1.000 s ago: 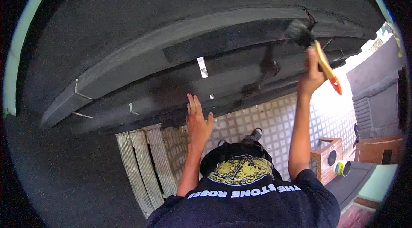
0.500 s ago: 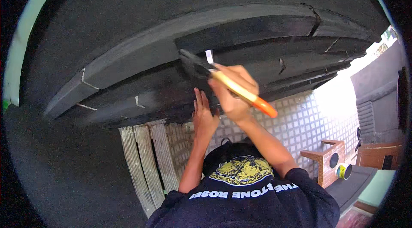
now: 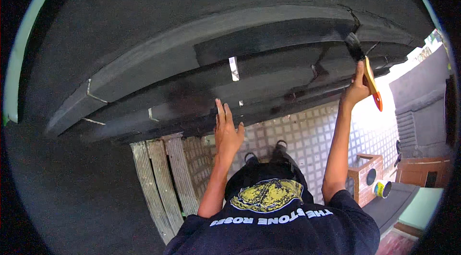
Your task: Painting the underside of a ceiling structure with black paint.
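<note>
Dark grey curved stepped ledges [image 3: 273, 31] cross the view, with a blacker painted band and small pale strips. My right hand [image 3: 355, 89] grips a wooden-handled paintbrush [image 3: 367, 75] with a red tip, its dark bristles on the upper band at the right, beside a crack. My left hand [image 3: 226, 135] is open, fingers extended against the lower ledge at the centre, below a white vertical strip [image 3: 234, 68]. Both forearms come up from my black printed T-shirt.
Weathered slatted boards [image 3: 153, 183] stand at lower left. Pale tiled paving [image 3: 307, 130] lies below around my feet. At lower right are a brown brick-patterned structure [image 3: 361, 188], a bucket [image 3: 383, 189] and a grey ledge [image 3: 398, 200]. A pale green edge [image 3: 25, 48] borders the left.
The brush, in my right hand, swung to the centre half a second ago and is now back at the right of the band. My left hand is slightly right of its first position.
</note>
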`<action>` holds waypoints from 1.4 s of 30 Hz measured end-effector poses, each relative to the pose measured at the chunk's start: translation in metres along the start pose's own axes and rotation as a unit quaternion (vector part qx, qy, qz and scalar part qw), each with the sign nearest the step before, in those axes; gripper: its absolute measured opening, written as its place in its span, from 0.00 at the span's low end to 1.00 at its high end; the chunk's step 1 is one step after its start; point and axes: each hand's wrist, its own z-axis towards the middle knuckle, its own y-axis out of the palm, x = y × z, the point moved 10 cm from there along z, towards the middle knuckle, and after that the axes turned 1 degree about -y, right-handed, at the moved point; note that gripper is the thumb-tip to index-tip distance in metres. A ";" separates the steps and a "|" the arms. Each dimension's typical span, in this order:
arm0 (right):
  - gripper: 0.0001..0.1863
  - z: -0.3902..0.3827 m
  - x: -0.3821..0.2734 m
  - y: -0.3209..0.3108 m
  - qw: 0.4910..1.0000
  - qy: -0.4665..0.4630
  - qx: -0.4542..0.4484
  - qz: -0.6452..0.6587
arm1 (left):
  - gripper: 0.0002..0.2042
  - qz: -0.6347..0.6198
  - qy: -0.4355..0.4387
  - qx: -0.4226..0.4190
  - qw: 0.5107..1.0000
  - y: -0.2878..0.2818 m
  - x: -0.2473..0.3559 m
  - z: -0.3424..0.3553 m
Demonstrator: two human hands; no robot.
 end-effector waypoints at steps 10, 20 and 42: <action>0.06 -0.124 -0.131 0.084 0.952 -0.044 -0.287 0.098 | 0.36 0.007 -0.033 0.000 0.999 0.002 0.007 -0.001; 0.05 -0.062 -0.050 0.076 0.974 -0.010 -0.205 0.097 | 0.29 0.046 -0.074 0.044 0.995 0.000 0.011 0.000; 0.21 -0.081 -0.060 0.019 0.981 0.126 -0.103 0.104 | 0.34 -0.055 0.067 0.030 0.996 -0.082 -0.039 -0.005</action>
